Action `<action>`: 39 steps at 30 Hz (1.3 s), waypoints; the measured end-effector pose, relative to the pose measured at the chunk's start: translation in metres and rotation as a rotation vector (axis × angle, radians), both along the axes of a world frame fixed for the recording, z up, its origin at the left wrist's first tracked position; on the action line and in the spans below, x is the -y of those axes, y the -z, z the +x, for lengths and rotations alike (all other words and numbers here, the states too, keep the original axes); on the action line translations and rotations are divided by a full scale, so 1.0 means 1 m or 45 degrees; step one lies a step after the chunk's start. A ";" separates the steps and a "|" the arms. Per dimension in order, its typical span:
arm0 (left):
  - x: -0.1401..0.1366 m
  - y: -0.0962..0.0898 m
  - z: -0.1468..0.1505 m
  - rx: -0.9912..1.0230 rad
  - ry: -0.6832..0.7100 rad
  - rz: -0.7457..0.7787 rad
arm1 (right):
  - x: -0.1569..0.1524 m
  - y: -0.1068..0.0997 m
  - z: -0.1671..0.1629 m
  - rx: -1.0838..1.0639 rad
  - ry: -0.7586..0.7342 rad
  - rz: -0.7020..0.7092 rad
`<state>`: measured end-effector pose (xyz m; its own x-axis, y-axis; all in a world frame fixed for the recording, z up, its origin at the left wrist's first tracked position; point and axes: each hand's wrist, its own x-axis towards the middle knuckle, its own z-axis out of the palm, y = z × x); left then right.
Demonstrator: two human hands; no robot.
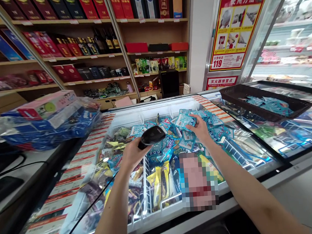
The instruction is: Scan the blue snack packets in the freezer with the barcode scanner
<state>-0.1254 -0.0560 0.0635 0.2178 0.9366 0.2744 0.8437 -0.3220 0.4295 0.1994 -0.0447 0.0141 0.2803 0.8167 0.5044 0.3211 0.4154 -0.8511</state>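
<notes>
Wrapped around the handle of a black barcode scanner (154, 134), my left hand (134, 154) is over the middle of the chest freezer; a thin black cable runs down beside that forearm. My right hand (200, 129) pinches the edge of a light blue ice cream packet (184, 120) above a heap of similar blue packets (220, 133). Below the hands, yellow-wrapped ice creams (160, 182) lie in a white wire basket (147, 183). A pixelated patch covers what lies near the freezer's front edge.
A dark tray (285, 99) with several blue packets rests on the freezer's right part. Boxes in plastic wrap (49, 119) are stacked at the left. Shelves of boxed goods (87, 50) stand behind. Price labels (79, 172) line the glass.
</notes>
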 end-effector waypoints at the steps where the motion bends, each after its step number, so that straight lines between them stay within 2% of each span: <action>1: 0.000 0.000 0.002 0.009 0.026 -0.010 | -0.001 0.001 0.000 -0.012 -0.041 0.016; 5: -0.003 -0.002 0.012 0.054 0.095 -0.046 | -0.003 0.003 0.002 -0.009 -0.058 -0.021; 11: -0.006 -0.006 0.028 0.029 0.178 -0.040 | -0.008 0.009 0.001 -0.186 -0.132 -0.055; 24: -0.008 -0.001 0.034 -0.093 0.164 -0.038 | -0.004 0.002 -0.003 -0.206 -0.120 -0.062; 27: -0.010 -0.001 0.033 -0.124 0.142 -0.002 | 0.000 0.001 -0.003 -0.046 -0.067 -0.043; 32: -0.012 -0.002 0.019 -0.139 0.065 0.057 | 0.007 -0.001 -0.007 0.408 0.297 -0.045; 35: -0.011 0.001 0.009 -0.099 0.031 0.098 | 0.010 -0.002 -0.010 0.651 0.439 -0.019; 37: -0.010 0.004 0.005 -0.077 0.004 0.133 | 0.013 -0.004 -0.012 0.818 0.490 0.003; 39: -0.009 0.006 0.003 -0.107 -0.017 0.169 | 0.016 -0.004 -0.013 0.988 0.450 0.017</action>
<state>-0.1223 -0.0475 0.0575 0.2328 0.8964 0.3772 0.8796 -0.3595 0.3116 0.1860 -0.0609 0.0186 0.0887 0.7391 0.6677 0.9241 0.1891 -0.3321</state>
